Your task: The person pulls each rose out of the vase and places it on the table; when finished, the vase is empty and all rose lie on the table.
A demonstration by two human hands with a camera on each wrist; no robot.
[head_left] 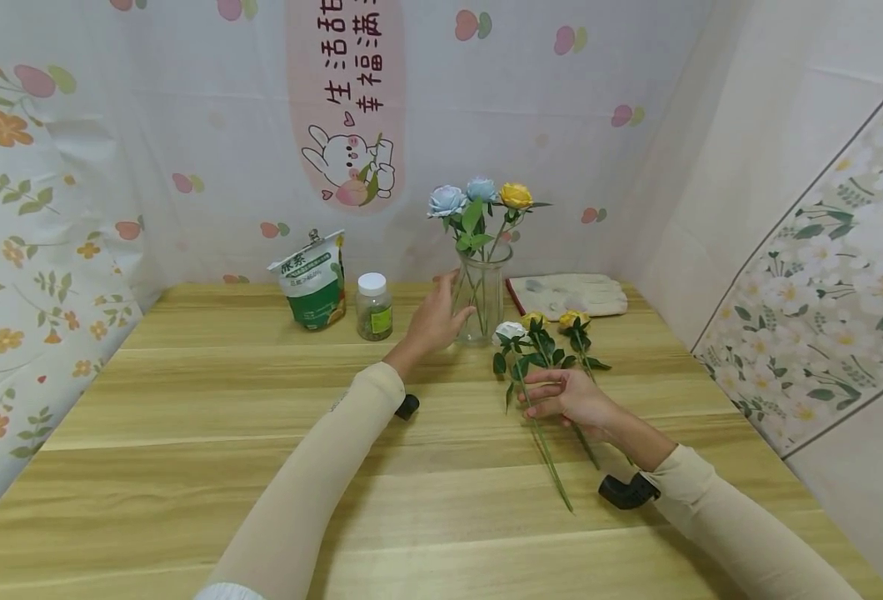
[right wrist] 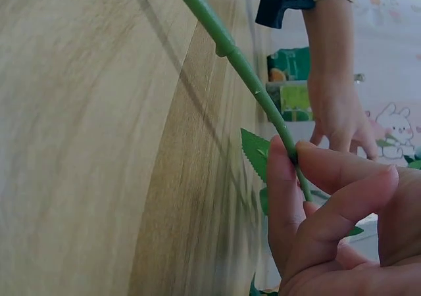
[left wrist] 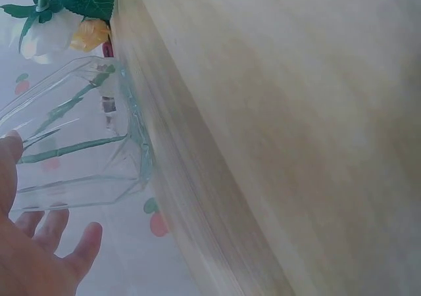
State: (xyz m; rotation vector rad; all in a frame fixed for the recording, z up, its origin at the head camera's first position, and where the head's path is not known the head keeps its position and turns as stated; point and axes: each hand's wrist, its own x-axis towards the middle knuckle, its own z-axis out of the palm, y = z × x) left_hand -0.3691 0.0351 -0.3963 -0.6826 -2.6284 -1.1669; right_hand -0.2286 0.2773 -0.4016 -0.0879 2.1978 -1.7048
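The stem of a white rose point(head_left: 511, 330) is pinched in the grip of the right hand point(head_left: 575, 400), beside two yellow roses point(head_left: 574, 318) on the surface point(head_left: 187, 467). The left hand point(head_left: 434, 321) is placed at the left side of the glass vase point(head_left: 493, 293); whether its grip is tightened cannot be told.

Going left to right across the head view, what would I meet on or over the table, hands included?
Green-and-white pouch, white-capped jar, left hand, glass vase, white rose's head, right hand.
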